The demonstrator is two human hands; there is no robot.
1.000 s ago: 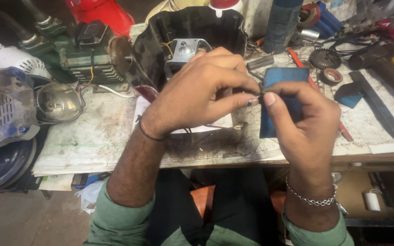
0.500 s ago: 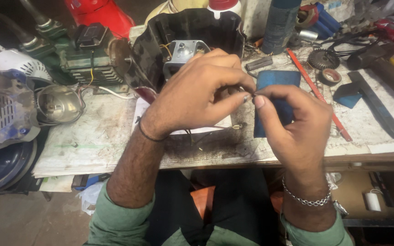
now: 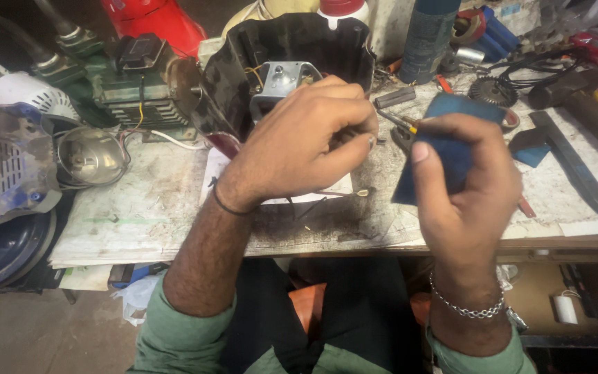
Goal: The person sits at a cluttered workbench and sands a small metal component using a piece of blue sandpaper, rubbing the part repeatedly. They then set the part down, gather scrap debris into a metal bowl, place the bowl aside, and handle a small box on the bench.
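My left hand (image 3: 299, 145) hovers over the bench in front of an open black housing (image 3: 233, 83) with a grey metal part (image 3: 282, 75) inside. Its fingers are curled and pinched on a thin dark wire end at the fingertips; what it joins is hidden. My right hand (image 3: 465, 187) is just to the right, wrapped around blue-handled pliers (image 3: 461, 111). The pliers' narrow tip (image 3: 394, 120) points at my left fingertips, a little apart from them. A white paper (image 3: 340, 185) lies under my left hand.
A green motor (image 3: 133, 90), a red tank (image 3: 147, 17), a chrome bowl (image 3: 91, 156) and a blue-white fan cover (image 3: 8, 163) crowd the left. A dark cylinder (image 3: 427, 38), a toothed disc (image 3: 489, 90), a hammer (image 3: 569, 86) and a black bar (image 3: 572, 163) lie on the right.
My right hand has pulled away from my left hand to the right, and the pliers' tip now shows between them. My left hand has stayed in place.
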